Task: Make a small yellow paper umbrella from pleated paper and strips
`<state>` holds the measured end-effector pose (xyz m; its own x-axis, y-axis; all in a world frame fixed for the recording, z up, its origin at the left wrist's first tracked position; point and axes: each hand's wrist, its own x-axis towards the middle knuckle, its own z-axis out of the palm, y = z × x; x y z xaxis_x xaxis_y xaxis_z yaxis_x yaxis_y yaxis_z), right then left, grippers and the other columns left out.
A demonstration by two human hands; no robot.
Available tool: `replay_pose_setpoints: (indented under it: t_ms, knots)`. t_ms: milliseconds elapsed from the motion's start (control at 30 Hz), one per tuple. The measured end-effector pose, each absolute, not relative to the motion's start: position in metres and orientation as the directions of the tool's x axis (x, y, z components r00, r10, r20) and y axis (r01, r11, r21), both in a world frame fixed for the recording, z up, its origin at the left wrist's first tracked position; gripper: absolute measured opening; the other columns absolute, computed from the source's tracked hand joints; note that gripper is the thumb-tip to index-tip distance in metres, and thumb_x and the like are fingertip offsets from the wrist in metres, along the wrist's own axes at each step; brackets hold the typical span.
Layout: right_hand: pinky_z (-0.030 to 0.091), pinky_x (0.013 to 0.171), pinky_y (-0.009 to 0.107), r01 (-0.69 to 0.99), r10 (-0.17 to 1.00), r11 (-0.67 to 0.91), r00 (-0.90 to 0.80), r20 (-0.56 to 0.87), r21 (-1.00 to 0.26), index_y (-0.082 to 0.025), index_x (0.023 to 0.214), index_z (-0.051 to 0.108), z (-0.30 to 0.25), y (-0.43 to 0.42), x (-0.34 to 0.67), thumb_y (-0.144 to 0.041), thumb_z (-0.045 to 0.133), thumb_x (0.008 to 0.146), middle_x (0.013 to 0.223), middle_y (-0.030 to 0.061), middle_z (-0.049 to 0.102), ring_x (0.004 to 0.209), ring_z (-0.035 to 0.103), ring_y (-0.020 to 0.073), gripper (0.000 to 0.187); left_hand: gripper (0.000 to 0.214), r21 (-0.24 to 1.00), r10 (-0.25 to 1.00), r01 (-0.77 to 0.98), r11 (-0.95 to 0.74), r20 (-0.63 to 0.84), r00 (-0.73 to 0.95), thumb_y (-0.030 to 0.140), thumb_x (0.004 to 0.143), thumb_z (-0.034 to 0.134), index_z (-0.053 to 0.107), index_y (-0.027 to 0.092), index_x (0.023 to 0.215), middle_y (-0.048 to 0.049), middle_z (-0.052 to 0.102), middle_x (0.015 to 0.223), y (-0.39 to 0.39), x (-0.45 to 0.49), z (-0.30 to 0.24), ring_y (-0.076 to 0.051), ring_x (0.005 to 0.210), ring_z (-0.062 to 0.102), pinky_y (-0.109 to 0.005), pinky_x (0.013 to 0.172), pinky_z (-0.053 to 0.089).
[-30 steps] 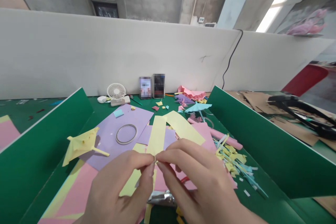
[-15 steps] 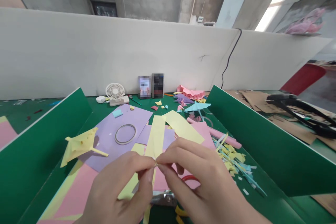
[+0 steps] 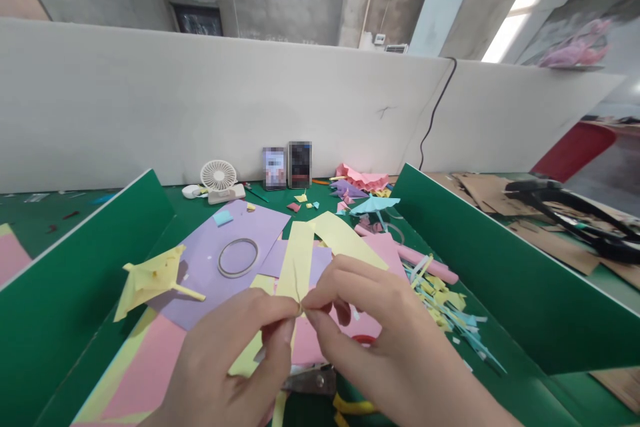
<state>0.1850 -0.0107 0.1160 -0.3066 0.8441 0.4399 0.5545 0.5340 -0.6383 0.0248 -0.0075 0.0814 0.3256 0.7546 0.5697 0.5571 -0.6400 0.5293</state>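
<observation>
My left hand (image 3: 235,353) and my right hand (image 3: 373,320) meet fingertip to fingertip, both pinched closed on a thin pale-yellow paper strip (image 3: 297,277). Its narrow end sticks up above the fingers, while the part in the pinch is mostly hidden. Directly beneath the hands lie scissors (image 3: 315,381) with a red handle (image 3: 364,340), partly covered by my right hand. A wide yellow paper band (image 3: 299,247) lies just beyond the fingertips on purple and pink sheets.
A yellow paper umbrella (image 3: 150,280) lies left, near a tape ring (image 3: 239,257) on purple paper (image 3: 200,280). A blue paper umbrella (image 3: 375,205), a pink roll (image 3: 430,265) and paper scraps (image 3: 445,297) lie right. Green panels (image 3: 500,273) flank the workspace; a fan (image 3: 219,177) and two phones (image 3: 300,165) stand behind.
The strip's thin end now stands up more visibly above my fingertips. My right fingers have shifted slightly, leaving a small gap from the left ones. Both hands keep their pinch.
</observation>
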Motion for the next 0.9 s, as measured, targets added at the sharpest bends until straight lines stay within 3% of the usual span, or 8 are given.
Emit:
replay_pose_setpoints:
  t_ms: [133, 300, 433, 600, 733, 833, 900]
  knots:
    - [0.035, 0.048, 0.019, 0.573, 0.851, 0.521, -0.297, 0.432, -0.632, -0.019, 0.062, 0.050, 0.114, -0.009, 0.184, -0.003, 0.048, 0.069, 0.059, -0.0036, 0.049, 0.055, 0.046, 0.0083, 0.017, 0.013, 0.698, 0.854, 0.493, -0.520, 0.446, 0.269, 0.014, 0.074, 0.050, 0.057, 0.025, 0.071, 0.0057, 0.063, 0.062, -0.006, 0.027, 0.083, -0.010, 0.056, 0.057, -0.017, 0.053, 0.042]
    - [0.033, 0.049, 0.020, 0.625, 0.881, 0.455, -0.217, 0.420, -0.634, -0.020, 0.063, 0.043, 0.112, -0.002, 0.190, -0.004, 0.046, 0.070, 0.062, -0.0039, 0.047, 0.057, 0.043, 0.0092, 0.018, 0.013, 0.928, 0.970, 0.297, -0.223, 0.183, 0.157, 0.025, 0.075, 0.051, 0.058, 0.024, 0.064, 0.0051, 0.052, 0.051, 0.001, 0.026, 0.083, -0.009, 0.047, 0.048, -0.018, 0.045, 0.039]
    - [0.034, 0.048, 0.019, 0.675, 0.894, 0.399, -0.138, 0.426, -0.621, -0.021, 0.066, 0.043, 0.114, 0.008, 0.202, -0.007, 0.044, 0.075, 0.063, -0.0040, 0.048, 0.057, 0.044, 0.0094, 0.016, 0.010, 0.986, 0.982, 0.157, -0.049, 0.019, 0.188, 0.026, 0.074, 0.054, 0.057, 0.024, 0.066, 0.0062, 0.047, 0.049, 0.010, 0.021, 0.079, -0.008, 0.046, 0.045, -0.018, 0.047, 0.038]
    - [0.030, 0.044, 0.020, 0.774, 0.905, 0.280, -0.015, 0.424, -0.569, -0.021, 0.066, 0.041, 0.117, 0.022, 0.220, -0.012, 0.041, 0.077, 0.058, -0.0044, 0.045, 0.052, 0.041, 0.0097, 0.014, 0.008, 0.998, 0.978, 0.061, 0.034, -0.046, 0.202, 0.025, 0.075, 0.054, 0.057, 0.024, 0.068, 0.0065, 0.047, 0.051, 0.014, 0.018, 0.075, -0.008, 0.048, 0.045, -0.018, 0.048, 0.035]
    - [0.026, 0.043, 0.021, 0.890, 0.957, 0.253, -0.174, 0.230, -0.380, -0.019, 0.064, 0.047, 0.107, 0.035, 0.230, -0.011, 0.039, 0.075, 0.058, -0.0024, 0.050, 0.049, 0.043, 0.0101, 0.015, 0.004, 0.998, 0.980, 0.039, 0.059, -0.065, 0.189, 0.026, 0.075, 0.055, 0.057, 0.024, 0.074, 0.0067, 0.046, 0.049, 0.014, 0.018, 0.073, -0.009, 0.050, 0.045, -0.020, 0.049, 0.035]
    - [0.026, 0.044, 0.023, 0.884, 0.902, 0.420, -0.431, -0.011, -0.204, -0.017, 0.060, 0.053, 0.088, 0.042, 0.223, -0.005, 0.039, 0.072, 0.057, 0.0006, 0.055, 0.049, 0.046, 0.0107, 0.022, 0.004, 0.998, 0.980, 0.027, 0.064, -0.068, 0.186, 0.027, 0.074, 0.055, 0.058, 0.024, 0.075, 0.0064, 0.047, 0.050, 0.015, 0.018, 0.074, -0.009, 0.050, 0.045, -0.021, 0.049, 0.035]
    - [0.025, 0.043, 0.023, 0.849, 0.838, 0.496, -0.523, -0.156, -0.183, -0.016, 0.059, 0.057, 0.072, 0.045, 0.213, -0.004, 0.041, 0.070, 0.057, 0.0027, 0.058, 0.051, 0.049, 0.0121, 0.023, 0.004, 0.998, 0.982, 0.019, 0.056, -0.059, 0.178, 0.027, 0.074, 0.055, 0.058, 0.023, 0.075, 0.0063, 0.047, 0.050, 0.016, 0.019, 0.075, -0.009, 0.050, 0.045, -0.021, 0.048, 0.034]
